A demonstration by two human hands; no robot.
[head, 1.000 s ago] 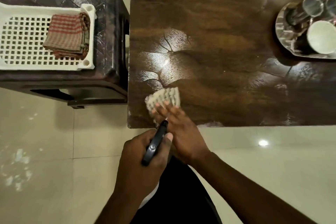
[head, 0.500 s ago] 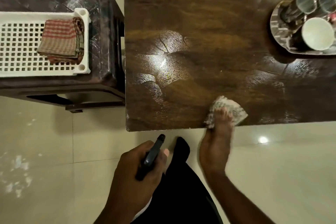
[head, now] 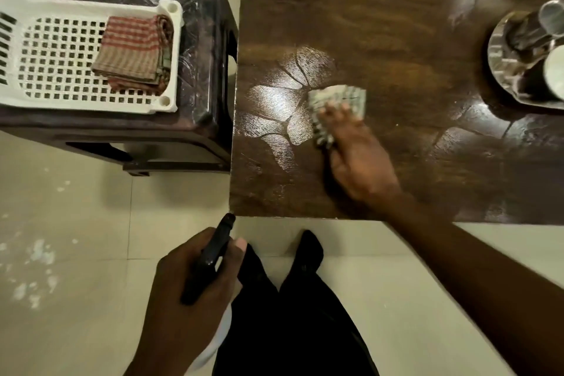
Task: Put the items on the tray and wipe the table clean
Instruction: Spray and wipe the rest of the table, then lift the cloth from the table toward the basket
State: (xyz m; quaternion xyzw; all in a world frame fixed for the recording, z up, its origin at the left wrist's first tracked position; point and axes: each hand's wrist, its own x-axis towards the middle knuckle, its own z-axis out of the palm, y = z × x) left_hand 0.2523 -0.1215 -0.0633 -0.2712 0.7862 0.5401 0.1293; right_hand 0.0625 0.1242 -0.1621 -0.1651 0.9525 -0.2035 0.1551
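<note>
Grey cloth (head: 337,98) under right hand (head: 357,159)

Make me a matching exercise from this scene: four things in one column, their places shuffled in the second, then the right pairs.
Things
1. wiping cloth
2. spray bottle
3. folded checked cloths
4. cups

Places
A. in the white basket on the dark stool
B. on the steel tray, at the picture's right edge
C. pressed under the right hand on the wooden table
D. gripped in the left hand, above the floor

Pairs: 1-C, 2-D, 3-A, 4-B
</note>
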